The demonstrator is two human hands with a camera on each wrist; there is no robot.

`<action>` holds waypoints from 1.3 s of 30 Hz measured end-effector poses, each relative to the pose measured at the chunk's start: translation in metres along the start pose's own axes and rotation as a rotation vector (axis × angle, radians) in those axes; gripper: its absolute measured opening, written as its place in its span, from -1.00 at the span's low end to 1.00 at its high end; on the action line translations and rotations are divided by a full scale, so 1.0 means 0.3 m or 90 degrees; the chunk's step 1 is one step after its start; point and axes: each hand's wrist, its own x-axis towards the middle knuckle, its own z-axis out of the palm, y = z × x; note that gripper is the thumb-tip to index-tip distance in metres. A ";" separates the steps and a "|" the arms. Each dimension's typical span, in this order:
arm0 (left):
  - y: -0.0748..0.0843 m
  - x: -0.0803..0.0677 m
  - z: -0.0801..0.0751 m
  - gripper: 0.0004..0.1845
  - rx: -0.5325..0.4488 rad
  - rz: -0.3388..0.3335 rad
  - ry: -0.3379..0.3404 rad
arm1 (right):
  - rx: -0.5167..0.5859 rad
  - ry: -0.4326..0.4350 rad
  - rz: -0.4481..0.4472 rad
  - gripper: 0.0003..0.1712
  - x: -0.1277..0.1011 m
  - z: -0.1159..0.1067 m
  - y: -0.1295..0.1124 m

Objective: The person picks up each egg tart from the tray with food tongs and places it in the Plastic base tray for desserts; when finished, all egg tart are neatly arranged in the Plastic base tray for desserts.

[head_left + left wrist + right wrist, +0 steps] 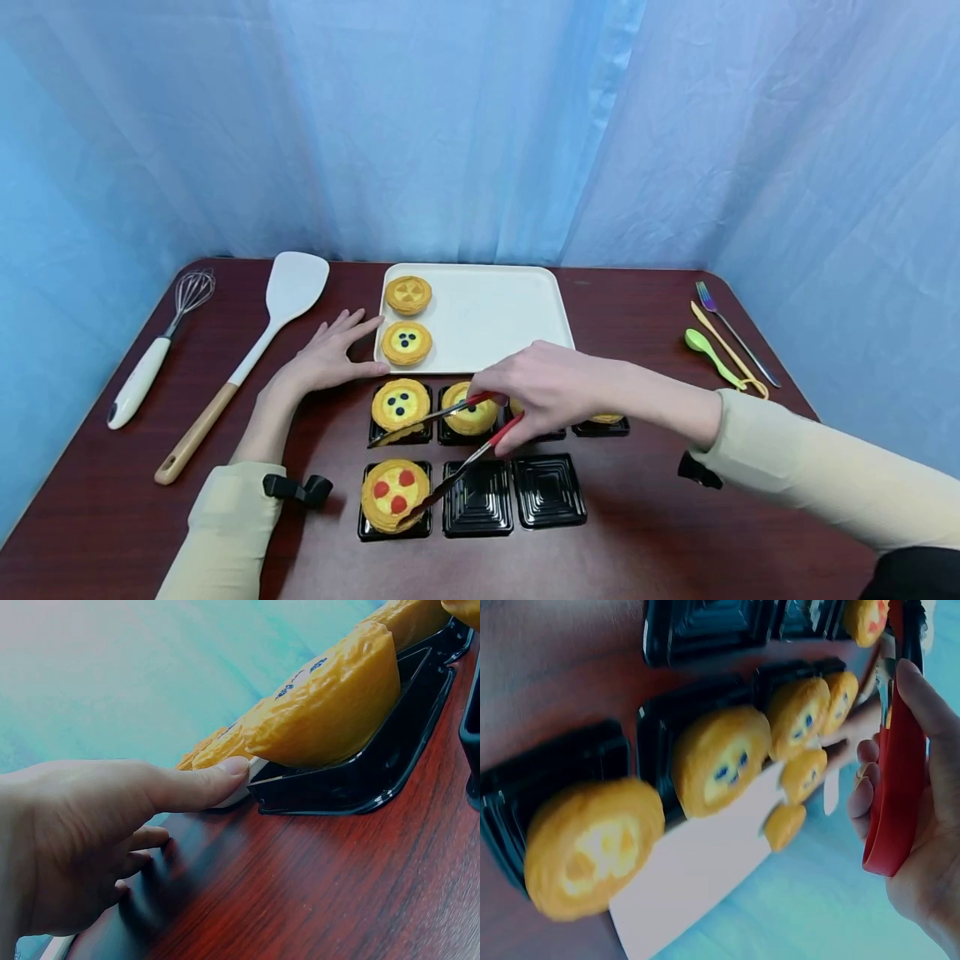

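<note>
My right hand (551, 387) holds red-handled tongs (510, 431) across the black boxes. The tongs' arms are spread, one tip by the far side of a tart with red dots (391, 492), the other at its lower right edge. That tart sits in a black plastic box (420, 533) at the front left. My left hand (324, 360) lies with fingers spread at the near left corner of a white tray (495, 312), thumb on the rim. On the tray's left side are a patterned tart (408, 295) and a blue-dotted tart (407, 343).
Behind the front boxes runs a row of boxed tarts (401, 403), partly hidden by my right hand. Two bare black boxes (477, 498) stand front centre. A whisk (153, 358) and white spatula (281, 300) lie left; fork (738, 337), knife (723, 337) and green spoon (708, 354) right.
</note>
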 end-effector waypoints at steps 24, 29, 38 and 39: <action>-0.020 -0.010 -0.007 -0.01 0.001 0.004 0.003 | 0.031 0.000 0.210 -0.36 0.139 -0.115 0.333; -0.019 -0.009 -0.005 -0.01 0.000 0.005 0.001 | 0.019 -0.012 0.222 -0.36 0.163 -0.086 0.349; -0.019 -0.005 -0.007 -0.01 0.004 0.002 0.001 | 0.014 -0.016 0.228 -0.37 0.185 -0.063 0.359; -0.020 -0.005 -0.007 -0.01 0.004 0.003 0.001 | 0.014 -0.017 0.228 -0.37 0.188 -0.060 0.359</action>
